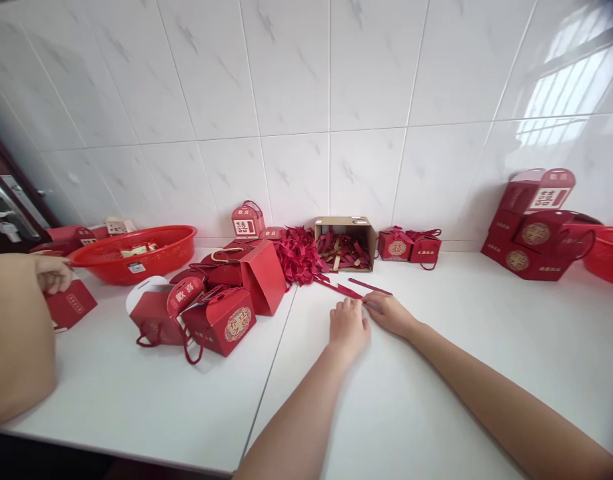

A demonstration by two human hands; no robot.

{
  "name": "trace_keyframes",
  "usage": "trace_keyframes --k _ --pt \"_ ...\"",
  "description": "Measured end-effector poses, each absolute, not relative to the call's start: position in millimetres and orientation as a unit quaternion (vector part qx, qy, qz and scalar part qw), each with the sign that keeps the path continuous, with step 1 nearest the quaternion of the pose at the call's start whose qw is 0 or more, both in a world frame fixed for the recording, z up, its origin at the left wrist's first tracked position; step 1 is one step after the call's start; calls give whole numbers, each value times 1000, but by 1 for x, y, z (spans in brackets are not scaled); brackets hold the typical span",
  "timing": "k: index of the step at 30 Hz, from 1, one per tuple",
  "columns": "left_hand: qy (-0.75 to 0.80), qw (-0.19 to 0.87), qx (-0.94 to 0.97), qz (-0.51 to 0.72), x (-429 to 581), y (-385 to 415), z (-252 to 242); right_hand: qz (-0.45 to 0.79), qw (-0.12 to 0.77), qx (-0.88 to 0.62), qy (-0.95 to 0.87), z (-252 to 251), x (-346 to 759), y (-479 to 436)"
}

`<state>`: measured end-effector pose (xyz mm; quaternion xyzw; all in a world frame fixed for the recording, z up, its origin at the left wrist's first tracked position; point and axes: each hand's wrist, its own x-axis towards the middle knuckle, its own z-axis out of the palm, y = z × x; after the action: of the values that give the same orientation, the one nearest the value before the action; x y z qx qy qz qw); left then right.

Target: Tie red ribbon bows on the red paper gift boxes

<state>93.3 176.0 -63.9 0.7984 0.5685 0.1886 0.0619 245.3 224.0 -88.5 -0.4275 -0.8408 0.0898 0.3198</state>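
Note:
Both my hands meet over the white table in front of the cardboard box. The fingers of my left hand (349,323) are curled down at the near end of a dark red ribbon strip (347,291). Close against it, my right hand (390,314) pinches the same end; the fingertips partly hide it. Just beyond the right hand lies another narrow red strip (369,286). The open cardboard box (344,221) holds many red strips, some with gold-coloured parts. Left of it is a heap of red ribbon bows (299,253).
Several red gift boxes (219,321) with cord handles stand left of my hands. Two small red boxes (396,246) and a stack of larger ones (534,237) are to the right. A red plastic basket (136,257) sits at left, near another person's arm (19,340).

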Motion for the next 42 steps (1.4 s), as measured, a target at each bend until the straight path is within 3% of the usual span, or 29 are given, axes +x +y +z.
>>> trace_keyframes --k 7,11,14,19,31,42 --pt "544 84 823 143 91 181 -67 117 338 -378 -854 -81 250 171" --pt "562 82 811 136 95 180 -71 -2 381 -488 -786 -88 251 189" --pt "581 62 798 146 102 176 -72 -81 352 -534 -764 -92 246 210" --pt "545 34 821 168 110 168 -70 -113 316 -569 -750 -89 229 248" --pt "539 77 824 154 108 172 -72 -122 263 -628 -722 -86 211 347" --pt "524 92 823 201 102 177 -75 -77 317 -575 -750 -88 222 336"
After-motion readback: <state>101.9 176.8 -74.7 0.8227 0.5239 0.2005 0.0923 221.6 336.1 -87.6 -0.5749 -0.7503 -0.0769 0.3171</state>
